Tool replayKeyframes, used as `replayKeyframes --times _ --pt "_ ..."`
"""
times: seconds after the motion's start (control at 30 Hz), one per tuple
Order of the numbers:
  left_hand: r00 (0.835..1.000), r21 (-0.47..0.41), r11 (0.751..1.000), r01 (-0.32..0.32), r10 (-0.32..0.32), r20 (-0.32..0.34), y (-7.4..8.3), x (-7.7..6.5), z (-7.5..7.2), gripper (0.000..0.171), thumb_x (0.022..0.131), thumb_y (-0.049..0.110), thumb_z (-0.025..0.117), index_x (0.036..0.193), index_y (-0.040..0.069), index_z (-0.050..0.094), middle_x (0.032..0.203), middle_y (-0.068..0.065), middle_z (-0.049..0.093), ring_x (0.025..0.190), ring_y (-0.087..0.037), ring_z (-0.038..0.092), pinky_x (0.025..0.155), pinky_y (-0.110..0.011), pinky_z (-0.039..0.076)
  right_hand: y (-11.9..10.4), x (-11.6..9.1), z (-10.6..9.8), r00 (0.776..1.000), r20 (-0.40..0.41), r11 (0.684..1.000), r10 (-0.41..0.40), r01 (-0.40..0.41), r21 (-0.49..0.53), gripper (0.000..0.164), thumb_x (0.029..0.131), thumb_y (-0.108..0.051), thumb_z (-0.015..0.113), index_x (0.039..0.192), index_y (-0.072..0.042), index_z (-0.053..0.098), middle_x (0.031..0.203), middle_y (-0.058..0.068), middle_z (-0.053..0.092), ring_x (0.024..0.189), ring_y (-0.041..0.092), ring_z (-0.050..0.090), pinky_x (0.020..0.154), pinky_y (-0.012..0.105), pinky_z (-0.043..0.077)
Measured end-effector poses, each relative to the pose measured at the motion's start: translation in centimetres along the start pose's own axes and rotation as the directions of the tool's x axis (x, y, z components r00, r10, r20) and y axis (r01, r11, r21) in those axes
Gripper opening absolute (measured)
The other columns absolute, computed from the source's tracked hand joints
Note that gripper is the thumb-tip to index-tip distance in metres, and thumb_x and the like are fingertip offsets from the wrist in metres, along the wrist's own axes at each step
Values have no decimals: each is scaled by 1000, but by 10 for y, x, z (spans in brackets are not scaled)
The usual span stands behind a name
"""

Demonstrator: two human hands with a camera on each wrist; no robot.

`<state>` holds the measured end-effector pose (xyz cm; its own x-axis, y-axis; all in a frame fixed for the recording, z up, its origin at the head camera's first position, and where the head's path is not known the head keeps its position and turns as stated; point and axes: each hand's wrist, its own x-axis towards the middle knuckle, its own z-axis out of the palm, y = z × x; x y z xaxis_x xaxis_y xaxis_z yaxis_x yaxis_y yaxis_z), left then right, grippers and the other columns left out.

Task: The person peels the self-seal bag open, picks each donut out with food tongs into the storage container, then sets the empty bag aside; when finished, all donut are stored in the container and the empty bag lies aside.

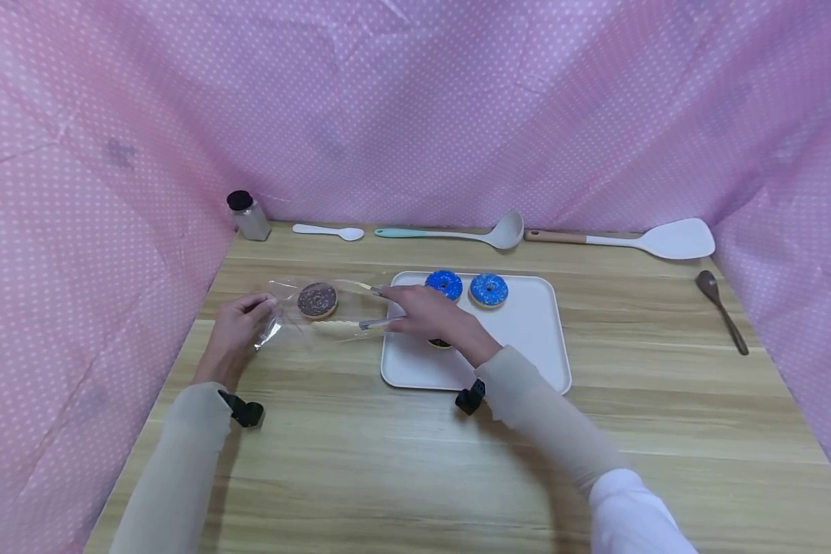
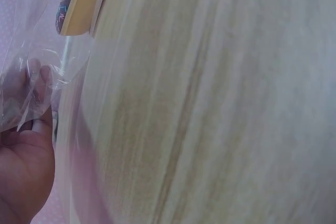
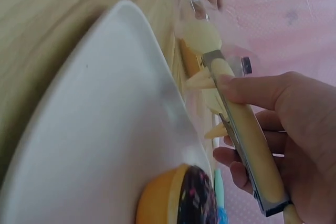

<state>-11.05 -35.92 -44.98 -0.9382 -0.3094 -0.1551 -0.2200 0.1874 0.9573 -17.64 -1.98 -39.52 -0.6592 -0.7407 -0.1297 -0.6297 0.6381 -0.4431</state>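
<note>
My left hand point(image 1: 238, 327) grips the closed end of a clear plastic bag point(image 2: 71, 64) at the left of the table. Inside the bag is a chocolate donut with sprinkles point(image 1: 317, 301). With curled fingers and thumb, my right hand point(image 1: 429, 314) holds tongs point(image 3: 249, 140) that have cream handles and metal edges. Their cream tips reach left toward the bagged donut, one on its far side and one on its near side, overlapping the bag. Under my right hand, another chocolate donut point(image 3: 197, 198) sits on the white tray point(image 1: 519, 338), mostly hidden in the head view.
Two blue donuts point(image 1: 488, 291) sit at the tray's far side. Along the back edge stand or lie a black-capped jar point(image 1: 251, 219), a small white spoon point(image 1: 328, 231), a ladle point(image 1: 507, 231) and a white spatula point(image 1: 677, 239). A dark spoon point(image 1: 723, 312) lies at the right.
</note>
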Motion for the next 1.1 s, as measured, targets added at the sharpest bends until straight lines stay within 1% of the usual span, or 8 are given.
replayKeyframes --times 0.13,0.3,0.4,0.53,0.67,0.87,1.0,1.1 --pt "1000 -57 998 -10 11 14 0 1 0 36 87 24 70 107 -5 65 90 4 65 81 -7 59 67 -15 53 -7 3 4 1000 -3 999 27 -27 -21 60 88 -34 69 140 -14 46 136 4 56 117 18 57 99 37 49" --pt "1000 -106 994 -10 13 26 0 2 0 36 87 20 71 108 -8 63 89 3 65 80 -7 59 67 -15 53 -11 2 5 999 -19 999 29 -30 -41 52 90 -33 66 135 -13 50 120 4 65 95 14 60 85 33 53" --pt "1000 -34 999 -8 9 16 0 2 -1 40 88 25 69 112 -7 62 92 5 64 83 -6 58 67 -14 52 -12 0 4 999 -23 999 22 -23 -37 49 91 -32 66 133 -13 52 112 4 66 86 14 58 79 32 53" --pt "1000 85 996 26 -26 -2 0 -1 -5 48 89 38 65 119 0 63 102 9 61 91 -6 55 71 -12 50 -14 -6 1 1000 -7 1000 26 -26 -9 49 91 -31 66 134 -14 52 117 4 66 86 13 57 81 31 53" --pt "997 78 994 75 -75 -1 0 -2 -7 53 87 44 65 122 5 63 108 6 60 94 -8 55 73 -15 51 -13 -15 -3 1000 2 1000 19 -19 18 51 91 -33 65 137 -16 51 127 2 63 95 13 60 88 32 53" --pt "996 80 993 88 -88 -4 -1 -1 -6 53 86 46 65 121 7 63 108 4 60 94 -9 55 73 -16 51 -10 -32 -14 1000 -13 1000 -13 13 28 52 91 -34 65 138 -19 50 131 0 61 105 18 62 89 34 51" --pt "997 70 995 78 -78 10 -1 -2 -8 51 86 44 66 119 5 63 107 3 61 92 -9 56 72 -17 52 -5 -48 -27 1000 -20 1000 -16 16 24 49 91 -32 65 136 -17 53 122 1 64 89 15 61 74 30 51" --pt "997 79 994 71 -72 13 1 -4 -9 50 87 43 66 118 4 64 105 5 62 91 -9 55 71 -17 52 1 -63 -35 999 -29 999 -13 14 35 49 91 -32 64 136 -16 52 113 2 66 77 12 54 63 26 46"
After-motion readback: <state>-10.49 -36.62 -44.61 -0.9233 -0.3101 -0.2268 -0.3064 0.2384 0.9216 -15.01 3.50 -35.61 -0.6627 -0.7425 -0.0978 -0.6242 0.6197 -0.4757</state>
